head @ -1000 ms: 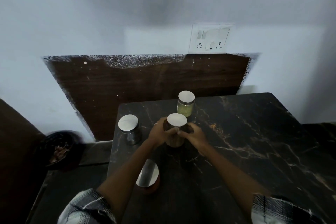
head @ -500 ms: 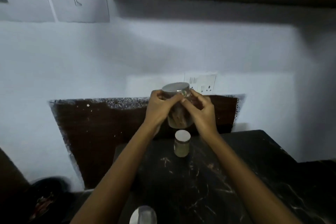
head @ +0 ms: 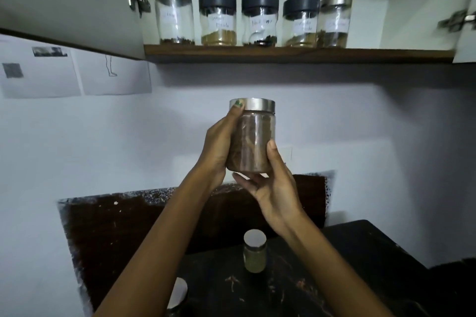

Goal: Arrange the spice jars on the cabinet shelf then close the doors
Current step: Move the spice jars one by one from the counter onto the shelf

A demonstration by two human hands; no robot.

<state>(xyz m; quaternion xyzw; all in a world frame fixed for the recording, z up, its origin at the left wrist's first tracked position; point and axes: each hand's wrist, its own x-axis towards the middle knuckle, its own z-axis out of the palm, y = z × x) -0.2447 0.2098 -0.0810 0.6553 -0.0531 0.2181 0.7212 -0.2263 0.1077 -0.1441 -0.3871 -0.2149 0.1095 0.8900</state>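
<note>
I hold a clear jar of brown spice (head: 253,141) with a steel lid upright in mid-air, below the cabinet shelf (head: 296,53). My left hand (head: 219,147) grips its left side, one finger on the lid rim. My right hand (head: 273,188) cups its base and right side. On the shelf stands a row of several labelled jars (head: 260,19), some with steel lids, some with black ones. Both cabinet doors are swung open, the left door (head: 72,2) and the right door (head: 467,13). A small jar of yellowish spice (head: 255,252) stands on the dark marble counter (head: 360,278).
Another steel-lidded jar (head: 177,296) shows at the counter's near left, partly behind my left arm. Paper sheets (head: 74,72) hang on the wall at the left. A dark brown panel (head: 116,226) backs the counter. Bare shelf runs to the right of the jar row.
Both hands lifted the brown spice jar off the counter and raised it toward the shelf. My view tilted upward, bringing the open cabinet and its jars into sight.
</note>
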